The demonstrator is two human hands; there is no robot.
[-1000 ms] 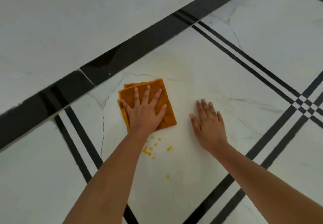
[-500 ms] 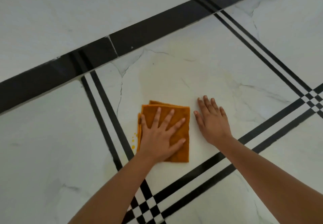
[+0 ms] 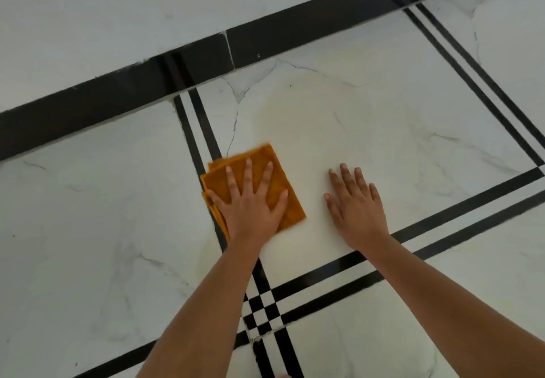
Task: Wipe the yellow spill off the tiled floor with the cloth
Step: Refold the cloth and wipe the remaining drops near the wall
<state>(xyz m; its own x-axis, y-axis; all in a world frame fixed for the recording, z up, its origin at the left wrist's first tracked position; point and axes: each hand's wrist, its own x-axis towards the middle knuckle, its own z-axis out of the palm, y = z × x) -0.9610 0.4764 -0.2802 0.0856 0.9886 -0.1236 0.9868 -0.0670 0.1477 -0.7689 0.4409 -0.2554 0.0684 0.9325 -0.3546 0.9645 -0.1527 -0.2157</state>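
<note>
A folded orange cloth [image 3: 290,202] lies flat on the white marble tile, its left edge over the double black stripe. My left hand [image 3: 250,206] presses down on it with fingers spread. My right hand [image 3: 356,206] rests flat on the bare tile just to the right of the cloth, fingers apart, holding nothing. A faint yellowish smear [image 3: 309,118] tints the tile beyond the cloth. No yellow droplets show around the cloth.
White marble floor [image 3: 88,230] with paired black stripes that cross in a checker pattern [image 3: 262,312] below my left forearm. A wide black band [image 3: 295,26] runs diagonally across the top, with a pale surface [image 3: 118,9] behind it.
My left hand has slid the cloth to the left over the black stripes, covering the spot where small yellow drops lay. The right hand stays flat on the tile.
</note>
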